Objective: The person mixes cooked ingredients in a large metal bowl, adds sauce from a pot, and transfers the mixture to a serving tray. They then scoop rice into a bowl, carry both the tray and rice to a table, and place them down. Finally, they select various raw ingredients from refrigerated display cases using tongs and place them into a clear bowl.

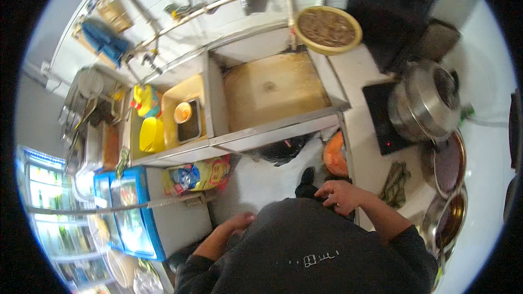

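My right hand [339, 196] is in front of my body, close to the edge of the right counter [364, 182], with its fingers loosely bent, apart and holding nothing visible. Lower on the left, my left hand [241, 221] hangs beside my dark shirt; the fingers I can see are loose and nothing shows in them. A crumpled dark green cloth [396, 184] lies on the counter to the right of my right hand. Just past that hand, below counter height, sits a rounded orange object [335, 155].
A lidded steel pot [415, 110] stands on a black cooktop [376, 130]. Ahead is a stained sink [272, 115], with a filled yellowish basin [327, 51] at its right corner. Left are a beige tub [169, 98], yellow container [151, 136], colourful bag [199, 175] and blue-edged freezer [151, 228].
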Action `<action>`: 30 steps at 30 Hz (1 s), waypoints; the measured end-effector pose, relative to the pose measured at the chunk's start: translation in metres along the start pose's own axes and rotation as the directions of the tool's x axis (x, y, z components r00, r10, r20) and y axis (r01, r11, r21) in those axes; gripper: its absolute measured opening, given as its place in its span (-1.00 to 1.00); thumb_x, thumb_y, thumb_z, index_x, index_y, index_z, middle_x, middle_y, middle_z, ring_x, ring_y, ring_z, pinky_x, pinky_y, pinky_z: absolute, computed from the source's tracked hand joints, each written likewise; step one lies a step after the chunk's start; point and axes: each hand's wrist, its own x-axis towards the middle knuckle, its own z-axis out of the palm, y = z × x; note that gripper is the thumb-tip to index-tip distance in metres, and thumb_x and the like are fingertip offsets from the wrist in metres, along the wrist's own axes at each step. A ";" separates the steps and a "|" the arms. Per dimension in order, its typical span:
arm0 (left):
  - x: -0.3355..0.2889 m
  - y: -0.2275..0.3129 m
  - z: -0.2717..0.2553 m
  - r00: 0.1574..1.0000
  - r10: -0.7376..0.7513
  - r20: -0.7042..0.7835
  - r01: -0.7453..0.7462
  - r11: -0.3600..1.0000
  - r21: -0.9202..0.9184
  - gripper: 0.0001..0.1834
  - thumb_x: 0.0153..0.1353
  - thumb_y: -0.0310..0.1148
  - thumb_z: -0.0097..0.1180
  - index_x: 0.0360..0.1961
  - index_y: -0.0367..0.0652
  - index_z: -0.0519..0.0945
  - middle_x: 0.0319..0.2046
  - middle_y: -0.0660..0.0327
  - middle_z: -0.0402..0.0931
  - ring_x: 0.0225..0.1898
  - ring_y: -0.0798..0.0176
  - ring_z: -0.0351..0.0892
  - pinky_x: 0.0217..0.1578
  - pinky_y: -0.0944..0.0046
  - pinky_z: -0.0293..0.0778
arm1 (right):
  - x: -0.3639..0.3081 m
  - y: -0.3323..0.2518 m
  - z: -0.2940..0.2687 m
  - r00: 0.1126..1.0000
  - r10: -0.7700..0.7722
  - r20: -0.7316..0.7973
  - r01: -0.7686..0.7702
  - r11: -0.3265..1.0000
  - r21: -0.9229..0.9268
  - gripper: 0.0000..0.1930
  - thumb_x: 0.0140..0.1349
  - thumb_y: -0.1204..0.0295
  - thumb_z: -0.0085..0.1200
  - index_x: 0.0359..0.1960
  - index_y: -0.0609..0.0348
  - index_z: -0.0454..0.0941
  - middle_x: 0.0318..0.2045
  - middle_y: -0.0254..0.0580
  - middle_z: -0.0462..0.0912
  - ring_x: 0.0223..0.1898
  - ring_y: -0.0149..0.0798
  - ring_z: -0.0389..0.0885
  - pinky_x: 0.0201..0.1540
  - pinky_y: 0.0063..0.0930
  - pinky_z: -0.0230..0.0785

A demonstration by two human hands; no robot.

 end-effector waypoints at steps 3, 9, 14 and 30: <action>0.005 0.080 -0.071 0.960 0.235 -0.152 -0.241 0.970 -0.025 -0.58 0.34 -0.11 -0.02 0.03 -0.24 0.52 -0.15 0.10 0.60 -0.12 0.12 0.54 -0.01 0.12 0.41 | 0.044 0.029 -0.062 0.990 -0.127 0.055 0.128 0.992 -0.012 -0.65 -0.22 0.50 0.19 -0.27 0.16 0.69 0.04 0.01 0.51 0.08 -0.02 0.47 0.08 -0.19 0.39; 0.016 0.207 -0.195 0.923 0.200 -0.329 -0.234 0.970 -0.066 -0.58 0.28 -0.11 0.03 0.01 -0.20 0.55 -0.11 0.02 0.59 -0.04 0.08 0.55 0.06 0.17 0.38 | 0.086 0.066 -0.120 0.994 0.109 0.002 -0.109 0.993 0.054 -0.63 -0.23 0.51 0.18 -0.25 0.11 0.69 -0.01 0.00 0.53 -0.02 -0.05 0.54 0.02 -0.22 0.44; 0.051 0.263 -0.328 0.921 0.331 -0.204 -0.384 0.853 -0.353 -0.60 0.31 -0.17 0.06 0.02 -0.23 0.52 -0.13 0.18 0.59 -0.07 0.27 0.55 -0.02 0.25 0.41 | 0.076 0.104 -0.146 0.841 0.408 -0.355 -0.450 0.892 -0.039 -0.63 -0.23 0.51 0.20 -0.25 0.11 0.68 -0.02 -0.03 0.55 -0.01 -0.13 0.55 0.03 -0.29 0.45; 0.273 0.498 -0.510 0.861 0.205 -0.466 -0.474 0.655 -0.588 -0.58 0.28 -0.24 0.03 0.09 -0.25 0.44 -0.17 0.21 0.53 -0.16 0.27 0.52 -0.18 0.24 0.43 | 0.055 0.400 -0.353 -0.076 0.762 -0.643 -0.797 0.341 0.499 -0.84 -0.03 0.36 0.21 -0.40 0.09 0.70 -0.29 0.07 0.59 -0.12 0.02 0.53 -0.07 -0.18 0.45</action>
